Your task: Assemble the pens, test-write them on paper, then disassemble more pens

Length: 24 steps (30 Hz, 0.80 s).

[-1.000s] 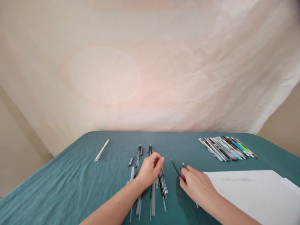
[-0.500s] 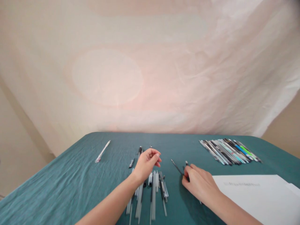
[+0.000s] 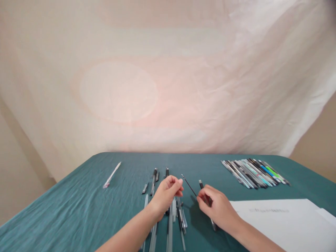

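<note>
Pinches a thin dark refill [image 3: 189,185] in the right hand [image 3: 219,210], just above the teal-covered surface [image 3: 78,213], mid-width and toward the near edge. Wire-slender, straight, black, tilted with its free tip up and away to the left. Grips in the same closed fingers a dark pen barrel [image 3: 201,184], poking out beyond the knuckles. Holds the left hand [image 3: 165,197] in a pinch, thumb and fingertips touching, just left of the refill's tip; cannot tell whether anything sits between them. Hovers over a loose heap of clear and black pen parts [image 3: 170,224]. Toward the left edge, a lone white pen [image 3: 112,175]; at the far right corner, a tidy row of pens [image 3: 254,169]; at the near right corner, white paper [image 3: 283,220].
</note>
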Each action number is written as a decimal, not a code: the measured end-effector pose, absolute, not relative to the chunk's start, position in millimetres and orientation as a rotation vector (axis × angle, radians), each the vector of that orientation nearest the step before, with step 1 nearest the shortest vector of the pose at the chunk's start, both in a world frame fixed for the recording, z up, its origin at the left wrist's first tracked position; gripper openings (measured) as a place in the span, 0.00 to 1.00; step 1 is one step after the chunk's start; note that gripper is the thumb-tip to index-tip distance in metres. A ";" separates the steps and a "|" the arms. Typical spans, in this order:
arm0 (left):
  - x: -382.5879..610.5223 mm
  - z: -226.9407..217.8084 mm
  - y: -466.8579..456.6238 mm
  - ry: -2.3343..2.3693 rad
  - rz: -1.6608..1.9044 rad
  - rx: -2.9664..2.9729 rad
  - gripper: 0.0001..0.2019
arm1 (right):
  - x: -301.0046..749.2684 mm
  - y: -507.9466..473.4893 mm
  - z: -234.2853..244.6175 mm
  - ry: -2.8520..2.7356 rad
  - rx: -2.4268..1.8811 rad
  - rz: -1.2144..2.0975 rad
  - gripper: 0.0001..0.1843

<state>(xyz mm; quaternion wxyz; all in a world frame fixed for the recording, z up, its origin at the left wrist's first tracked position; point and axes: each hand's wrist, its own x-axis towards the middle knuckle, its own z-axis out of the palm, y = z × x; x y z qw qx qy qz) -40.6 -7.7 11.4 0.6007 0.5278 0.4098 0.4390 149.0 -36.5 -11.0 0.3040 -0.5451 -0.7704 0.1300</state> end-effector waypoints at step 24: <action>-47.8 16.5 4.0 0.847 1.411 0.848 0.14 | 151.3 -37.6 -28.1 -2.075 -1.197 0.445 0.22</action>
